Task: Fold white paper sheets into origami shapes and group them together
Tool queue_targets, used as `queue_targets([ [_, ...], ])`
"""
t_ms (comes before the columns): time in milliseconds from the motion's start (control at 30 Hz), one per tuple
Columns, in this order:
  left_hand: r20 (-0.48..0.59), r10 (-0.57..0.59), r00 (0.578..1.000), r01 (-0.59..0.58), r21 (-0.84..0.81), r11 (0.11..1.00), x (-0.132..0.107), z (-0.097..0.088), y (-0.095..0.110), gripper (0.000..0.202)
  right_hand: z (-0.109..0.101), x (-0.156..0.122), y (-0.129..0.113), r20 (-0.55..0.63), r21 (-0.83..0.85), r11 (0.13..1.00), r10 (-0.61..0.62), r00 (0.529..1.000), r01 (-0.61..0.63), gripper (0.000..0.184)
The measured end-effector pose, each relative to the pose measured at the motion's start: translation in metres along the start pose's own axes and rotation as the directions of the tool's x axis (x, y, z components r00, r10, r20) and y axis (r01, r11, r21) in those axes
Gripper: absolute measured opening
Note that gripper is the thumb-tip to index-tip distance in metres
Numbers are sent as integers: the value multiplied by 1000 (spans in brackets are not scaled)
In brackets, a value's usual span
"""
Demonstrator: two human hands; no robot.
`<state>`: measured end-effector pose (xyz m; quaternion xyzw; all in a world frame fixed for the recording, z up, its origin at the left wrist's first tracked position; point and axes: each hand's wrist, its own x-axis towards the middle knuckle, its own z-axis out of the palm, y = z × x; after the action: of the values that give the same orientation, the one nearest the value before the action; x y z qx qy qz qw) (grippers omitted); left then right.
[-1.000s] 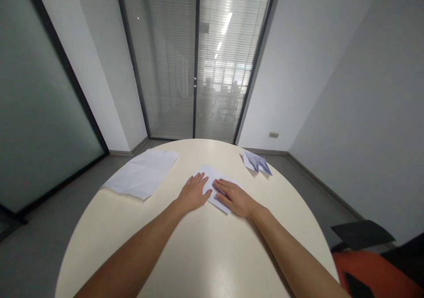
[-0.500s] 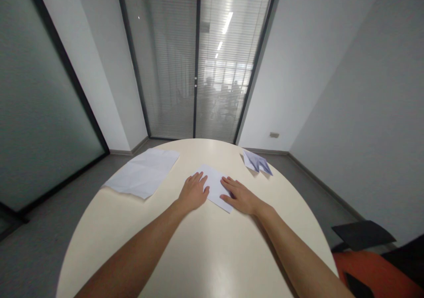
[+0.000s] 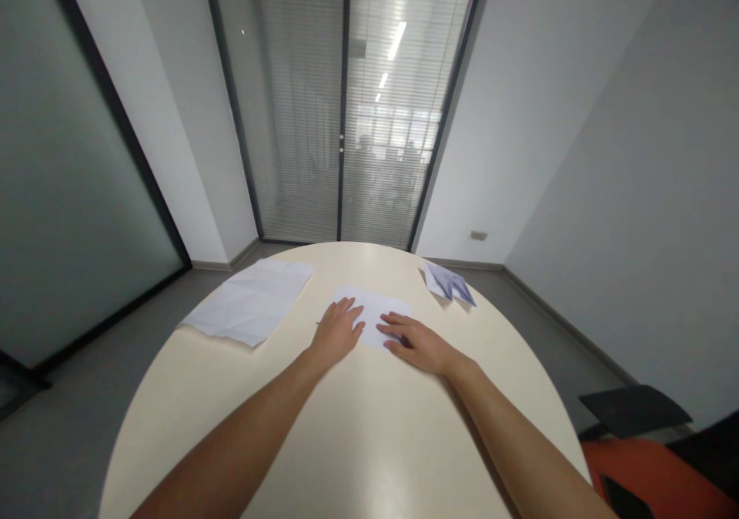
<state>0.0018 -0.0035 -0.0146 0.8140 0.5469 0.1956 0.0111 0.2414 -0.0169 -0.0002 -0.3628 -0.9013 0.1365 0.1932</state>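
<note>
One paper sheet (image 3: 374,303) lay beneath my left hand (image 3: 337,331) and right hand (image 3: 420,345)
Both were loosely spread, gripping nothing; creased paper (image 3: 444,280) looked already folded, larger sheet (image 3: 251,301) lay unfolded

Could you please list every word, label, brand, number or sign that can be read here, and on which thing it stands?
There are none to read.
No text shows on the flat white middle sheet, large creased white left sheet or small folded white paper piece.
Beyond the glass partition with slatted blinds, everything is too blurred to read.
</note>
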Motion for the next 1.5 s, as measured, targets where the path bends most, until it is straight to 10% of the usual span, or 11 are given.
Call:
queue_targets([
  [1500, 118, 253, 960, -188, -399, 898, -3, -11, -3, 14, -15, 2, -11, -71, 90, 975, 209, 975, -203, 30],
])
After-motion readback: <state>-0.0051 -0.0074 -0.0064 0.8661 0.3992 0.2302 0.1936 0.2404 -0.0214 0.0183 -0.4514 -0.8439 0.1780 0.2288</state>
